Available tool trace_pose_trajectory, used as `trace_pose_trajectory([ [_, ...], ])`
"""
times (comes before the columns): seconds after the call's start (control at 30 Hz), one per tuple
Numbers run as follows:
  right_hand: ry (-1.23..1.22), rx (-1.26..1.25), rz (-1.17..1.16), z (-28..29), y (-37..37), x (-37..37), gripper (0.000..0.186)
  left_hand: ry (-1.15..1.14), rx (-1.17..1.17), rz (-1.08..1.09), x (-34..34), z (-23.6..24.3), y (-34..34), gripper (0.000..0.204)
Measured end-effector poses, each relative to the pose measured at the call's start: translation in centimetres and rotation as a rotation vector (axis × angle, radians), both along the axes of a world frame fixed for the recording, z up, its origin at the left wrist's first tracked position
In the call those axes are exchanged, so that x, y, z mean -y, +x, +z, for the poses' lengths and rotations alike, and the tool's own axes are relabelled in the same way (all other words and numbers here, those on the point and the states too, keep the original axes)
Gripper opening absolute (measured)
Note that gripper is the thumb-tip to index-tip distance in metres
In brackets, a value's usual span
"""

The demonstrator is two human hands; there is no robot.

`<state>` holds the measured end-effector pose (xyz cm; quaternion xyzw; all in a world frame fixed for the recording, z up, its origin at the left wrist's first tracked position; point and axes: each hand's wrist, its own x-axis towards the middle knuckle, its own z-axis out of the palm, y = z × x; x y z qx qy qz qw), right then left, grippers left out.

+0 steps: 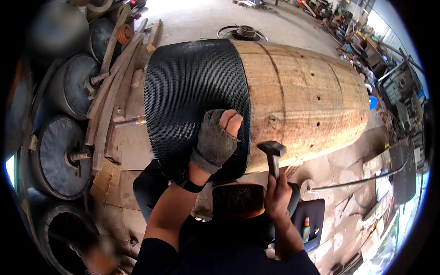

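Observation:
A big wooden roller [307, 91] lies crosswise in front of me, with rows of small dark holes on its bare right part. Rows of black toothed strip [192, 73] wrap its left part, ending in a straight edge near the middle. My left hand [217, 140], in a worn grey fingerless glove, rests on the wrapped part beside that edge. Its fingers are curled closed, and whatever they hold is hidden. My bare right hand [278, 197] grips a hammer [272, 153] by its handle, head up, in front of the bare wood and apart from the left hand.
Between my legs sits a dark box [238, 185] with dark contents. A green bottle [305, 231] stands to its right. Wooden beams [110, 91] and several large drums [63, 158] crowd the left. A spoked wheel [245, 33] lies behind the roller. Scrap and a long rod [348, 183] are on the right.

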<state>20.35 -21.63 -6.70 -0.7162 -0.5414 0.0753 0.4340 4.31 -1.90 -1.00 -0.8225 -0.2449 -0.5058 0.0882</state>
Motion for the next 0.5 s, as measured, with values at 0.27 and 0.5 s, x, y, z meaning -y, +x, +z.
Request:
trace_pose_trajectory([
  [0.27, -0.194, 0.111, -0.056, -1.0, -0.5, -1.5, 0.012, 0.036, -0.04, 0.009, 0.2, 0.6, -0.2, 0.031],
  [0.5, 0.417, -0.149, 0.084, 2.8, -1.6, 0.8, 0.021, 0.01, -0.076, -0.001, 0.1, 0.5, -0.5, 0.034],
])
